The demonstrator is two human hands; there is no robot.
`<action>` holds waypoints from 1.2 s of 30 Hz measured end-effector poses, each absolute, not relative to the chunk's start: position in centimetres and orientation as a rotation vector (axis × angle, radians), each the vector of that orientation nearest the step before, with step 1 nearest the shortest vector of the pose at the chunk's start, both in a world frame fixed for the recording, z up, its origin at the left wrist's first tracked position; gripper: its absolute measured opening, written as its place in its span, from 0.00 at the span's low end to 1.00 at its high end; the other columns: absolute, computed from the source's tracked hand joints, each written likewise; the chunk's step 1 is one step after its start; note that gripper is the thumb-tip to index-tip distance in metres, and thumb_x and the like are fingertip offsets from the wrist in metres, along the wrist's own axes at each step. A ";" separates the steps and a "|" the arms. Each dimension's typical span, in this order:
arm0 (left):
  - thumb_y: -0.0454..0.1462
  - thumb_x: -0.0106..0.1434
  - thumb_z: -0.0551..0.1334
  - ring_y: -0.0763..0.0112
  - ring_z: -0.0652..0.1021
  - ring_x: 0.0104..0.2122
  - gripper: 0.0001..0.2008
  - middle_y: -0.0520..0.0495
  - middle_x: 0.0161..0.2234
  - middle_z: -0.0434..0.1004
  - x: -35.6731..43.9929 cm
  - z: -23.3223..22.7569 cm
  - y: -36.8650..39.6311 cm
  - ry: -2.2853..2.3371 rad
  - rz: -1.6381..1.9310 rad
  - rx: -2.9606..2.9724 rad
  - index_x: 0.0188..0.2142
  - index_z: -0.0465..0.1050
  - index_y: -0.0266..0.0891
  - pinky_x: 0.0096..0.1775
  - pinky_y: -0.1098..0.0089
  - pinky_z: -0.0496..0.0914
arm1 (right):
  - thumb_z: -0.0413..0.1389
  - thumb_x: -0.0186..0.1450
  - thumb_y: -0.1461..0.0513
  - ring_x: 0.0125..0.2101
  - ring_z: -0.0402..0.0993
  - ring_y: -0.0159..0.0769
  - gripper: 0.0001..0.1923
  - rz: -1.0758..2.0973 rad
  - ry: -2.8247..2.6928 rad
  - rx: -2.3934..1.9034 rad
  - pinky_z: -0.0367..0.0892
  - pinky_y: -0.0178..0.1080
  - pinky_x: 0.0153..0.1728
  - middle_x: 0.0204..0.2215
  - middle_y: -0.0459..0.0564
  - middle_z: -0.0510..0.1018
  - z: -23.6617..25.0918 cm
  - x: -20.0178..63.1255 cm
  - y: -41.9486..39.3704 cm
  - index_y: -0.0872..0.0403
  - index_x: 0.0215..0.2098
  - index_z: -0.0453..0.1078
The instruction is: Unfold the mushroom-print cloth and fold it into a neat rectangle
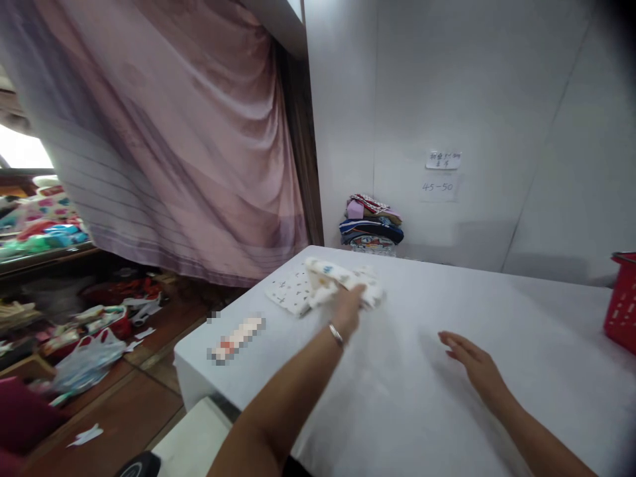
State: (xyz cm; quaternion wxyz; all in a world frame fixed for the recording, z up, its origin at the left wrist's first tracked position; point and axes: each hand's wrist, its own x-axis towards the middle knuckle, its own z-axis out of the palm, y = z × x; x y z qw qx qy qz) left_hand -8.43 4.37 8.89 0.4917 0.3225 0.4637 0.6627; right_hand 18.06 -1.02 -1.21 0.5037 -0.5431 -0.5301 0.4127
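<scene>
At frame centre the left hand grasps a crumpled printed white cloth lying on the white desk beside a flat patterned cloth, while the right hand hovers released, fingers extended, right of centre.

Pink curtain beside white walls (two paper notes), perhaps tiled brown floor.

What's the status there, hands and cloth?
Left hand gripping white printed cloth at table's far corner. Right hand open, flat on table. Nothing in between.
</scene>
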 end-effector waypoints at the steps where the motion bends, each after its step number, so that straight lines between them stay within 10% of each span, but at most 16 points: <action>1: 0.32 0.48 0.65 0.63 0.73 0.46 0.24 0.43 0.47 0.73 -6.2 7.3 1.7 0.967 1.569 0.821 0.47 0.67 0.41 0.47 0.65 0.68 | 0.54 0.57 0.46 0.48 0.69 0.47 0.28 1.035 -1.166 -1.291 0.69 0.47 0.47 0.49 0.55 0.72 -0.7 18.6 -1.2 0.54 0.49 0.68; 12: 0.43 0.55 0.62 0.56 0.72 0.49 0.24 0.35 0.51 0.69 -2.9 -0.5 -13.7 0.692 0.977 0.461 0.51 0.65 0.37 0.50 0.58 0.66 | 0.56 0.52 0.45 0.53 0.64 0.49 0.39 0.913 -1.116 -1.571 0.70 0.42 0.43 0.58 0.55 0.62 -3.0 24.3 -6.9 0.51 0.58 0.58; 21: 0.42 0.59 0.61 0.60 0.77 0.41 0.18 0.36 0.42 0.75 -6.0 1.3 -12.0 0.967 1.136 0.375 0.46 0.68 0.35 0.46 0.62 0.70 | 0.51 0.60 0.50 0.51 0.65 0.44 0.20 0.678 -1.671 -1.317 0.59 0.48 0.53 0.49 0.50 0.72 2.3 17.4 -9.0 0.49 0.45 0.72; 29: 0.43 0.57 0.61 0.63 0.78 0.37 0.13 0.45 0.35 0.77 -4.3 2.0 -10.6 0.969 1.220 0.483 0.41 0.70 0.40 0.37 0.67 0.73 | 0.59 0.52 0.56 0.54 0.59 0.54 0.41 0.664 -2.207 -1.290 0.53 0.53 0.52 0.56 0.59 0.63 3.4 8.8 -9.5 0.56 0.62 0.53; 36: 0.44 0.51 0.59 0.61 0.72 0.50 0.12 0.51 0.44 0.75 -6.9 -2.0 -8.3 1.101 1.124 0.510 0.38 0.69 0.53 0.48 0.59 0.70 | 0.55 0.55 0.59 0.41 0.71 0.41 0.19 1.093 -1.366 -1.064 0.64 0.42 0.43 0.40 0.45 0.77 4.3 12.4 -5.8 0.50 0.46 0.69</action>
